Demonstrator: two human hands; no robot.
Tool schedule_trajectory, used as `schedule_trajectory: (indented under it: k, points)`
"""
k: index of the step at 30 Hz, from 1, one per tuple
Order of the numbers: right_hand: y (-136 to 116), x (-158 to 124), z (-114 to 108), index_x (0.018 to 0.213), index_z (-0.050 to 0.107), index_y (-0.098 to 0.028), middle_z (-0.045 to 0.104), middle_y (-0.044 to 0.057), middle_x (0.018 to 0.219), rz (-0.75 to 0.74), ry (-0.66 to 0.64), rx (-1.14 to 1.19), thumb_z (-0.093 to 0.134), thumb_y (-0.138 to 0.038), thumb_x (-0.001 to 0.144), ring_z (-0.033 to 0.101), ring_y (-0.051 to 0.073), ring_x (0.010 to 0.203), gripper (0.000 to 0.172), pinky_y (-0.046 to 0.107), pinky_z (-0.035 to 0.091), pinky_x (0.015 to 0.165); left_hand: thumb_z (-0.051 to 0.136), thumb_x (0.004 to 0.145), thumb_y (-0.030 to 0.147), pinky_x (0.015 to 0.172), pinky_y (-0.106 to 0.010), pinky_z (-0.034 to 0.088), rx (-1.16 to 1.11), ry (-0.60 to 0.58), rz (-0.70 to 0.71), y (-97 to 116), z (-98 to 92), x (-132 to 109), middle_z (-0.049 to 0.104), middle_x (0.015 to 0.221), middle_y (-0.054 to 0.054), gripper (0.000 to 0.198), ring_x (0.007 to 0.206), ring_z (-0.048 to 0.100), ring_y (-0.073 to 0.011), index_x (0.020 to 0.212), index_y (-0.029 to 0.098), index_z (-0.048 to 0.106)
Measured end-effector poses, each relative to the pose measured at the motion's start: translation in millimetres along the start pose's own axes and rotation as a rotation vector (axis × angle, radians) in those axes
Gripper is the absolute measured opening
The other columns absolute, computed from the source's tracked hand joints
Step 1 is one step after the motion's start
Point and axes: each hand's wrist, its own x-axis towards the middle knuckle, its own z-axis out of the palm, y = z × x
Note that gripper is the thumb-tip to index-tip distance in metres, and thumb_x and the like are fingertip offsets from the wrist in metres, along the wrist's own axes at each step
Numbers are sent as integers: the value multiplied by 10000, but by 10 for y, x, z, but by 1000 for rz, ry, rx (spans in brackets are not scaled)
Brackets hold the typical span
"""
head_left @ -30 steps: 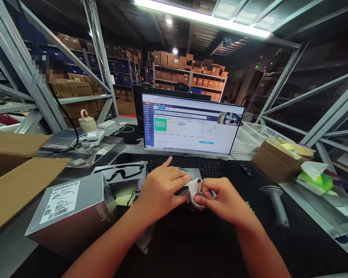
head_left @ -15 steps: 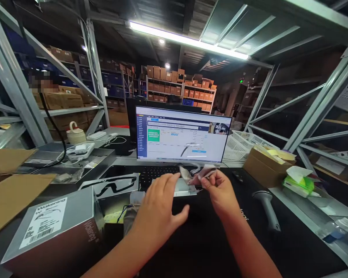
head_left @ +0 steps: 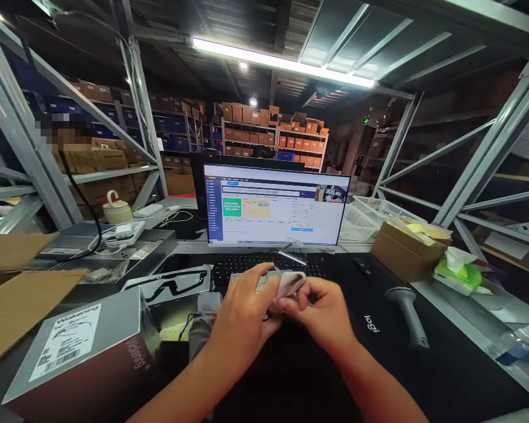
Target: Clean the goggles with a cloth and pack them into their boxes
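Both of my hands meet in front of the keyboard point(head_left: 233, 262), over the black desk mat. A thin, pale piece with a rounded end point(head_left: 292, 283) sits between them; its kind is unclear. My left hand point(head_left: 247, 302) has its fingers and thumb closed around the left side of this piece. From the right, my right hand point(head_left: 320, 308) pinches its lower edge between thumb and fingers. A transparent plastic film point(head_left: 294, 258) sticks up above the piece. Fingers hide much of what is held. Beside my left wrist lies a grey cloth pouch point(head_left: 200, 332) with a dark cord.
A silver box labelled Wakening point(head_left: 83, 352) and a box picturing glasses point(head_left: 167, 285) stand left, near an open carton point(head_left: 22, 305). Ahead is a monitor point(head_left: 275, 205). To the right are a barcode scanner point(head_left: 408, 317), mouse point(head_left: 362, 267), cardboard box point(head_left: 405, 249) and tissue pack point(head_left: 456, 270).
My left hand has moved right and closed on the pale piece, which my right hand alone held before. My right hand has come slightly left and lower. The piece has turned.
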Motion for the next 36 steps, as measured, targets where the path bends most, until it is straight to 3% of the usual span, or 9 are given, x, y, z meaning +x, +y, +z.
schedule_trajectory:
  k: [6, 12, 16, 20, 26, 29, 32, 34, 36]
  points:
    - [47, 335, -320, 545, 337, -207, 482, -83, 490, 228, 67, 603, 944, -251, 473, 401, 59, 439, 613, 171, 358, 423, 533, 811, -3, 976, -431, 513, -93, -88, 177, -61, -42, 55, 557, 1342, -122, 440, 1186, 577, -280, 1190, 219, 554]
    - [323, 605, -416, 594, 412, -210, 552, -62, 576, 324, 114, 630, 948, -381, 486, 499, 84, 504, 573, 210, 479, 489, 502, 875, 50, 871, -341, 580, -206, -159, 94, -173, 5, 107, 548, 1389, -109, 377, 1119, 652, -232, 1199, 237, 547]
    - [476, 820, -637, 624, 406, -221, 545, -79, 567, 249, 238, 536, 916, -440, 495, 501, 92, 508, 570, 227, 490, 502, 641, 872, 183, 989, -406, 551, -452, -65, -67, -272, 41, 68, 591, 1325, -81, 369, 1152, 654, -248, 1217, 285, 556]
    - [431, 885, -876, 649, 436, -225, 536, -87, 549, 142, 312, 362, 882, -406, 510, 487, 101, 487, 501, 221, 436, 470, 755, 821, 241, 995, -401, 562, -947, 19, -335, -396, 138, 48, 560, 1388, -66, 504, 1150, 669, -251, 1259, 327, 520]
    - [-68, 412, -793, 708, 600, -192, 679, -24, 710, -44, 191, -67, 776, -224, 689, 596, 134, 615, 180, 233, 430, 589, 727, 856, 326, 981, -457, 569, -1452, 4, -714, -381, 114, 175, 566, 1390, -74, 359, 1213, 626, -310, 1176, 273, 575]
    - [-291, 140, -879, 725, 636, -197, 680, -26, 690, -211, 347, -401, 733, -218, 760, 576, 130, 600, 106, 228, 411, 563, 687, 882, 376, 1010, -467, 542, -1596, -4, -852, -349, 54, 236, 587, 1380, -86, 327, 1260, 590, -318, 1161, 256, 565]
    - [-361, 5, -1048, 841, 700, -204, 706, -12, 713, -305, 552, -505, 738, -301, 828, 582, 129, 571, 106, 228, 428, 528, 620, 928, 406, 1069, -448, 487, -1721, -80, -931, -332, 34, 259, 600, 1374, -125, 300, 1303, 556, -299, 1164, 232, 555]
    - [-357, -38, -1105, 941, 729, -224, 746, 9, 797, -396, 562, -519, 679, -314, 902, 654, 148, 640, 110, 231, 485, 564, 567, 959, 414, 1104, -444, 446, -1796, -150, -967, -314, 44, 254, 582, 1398, -148, 291, 1325, 537, -292, 1175, 220, 550]
    - [-354, -82, -1081, 991, 743, -255, 772, 16, 878, -513, 441, -516, 636, -259, 940, 714, 169, 730, 119, 240, 543, 624, 515, 986, 417, 1122, -445, 419, -1856, -221, -983, -284, 60, 239, 553, 1432, -158, 284, 1343, 519, -290, 1183, 214, 543]
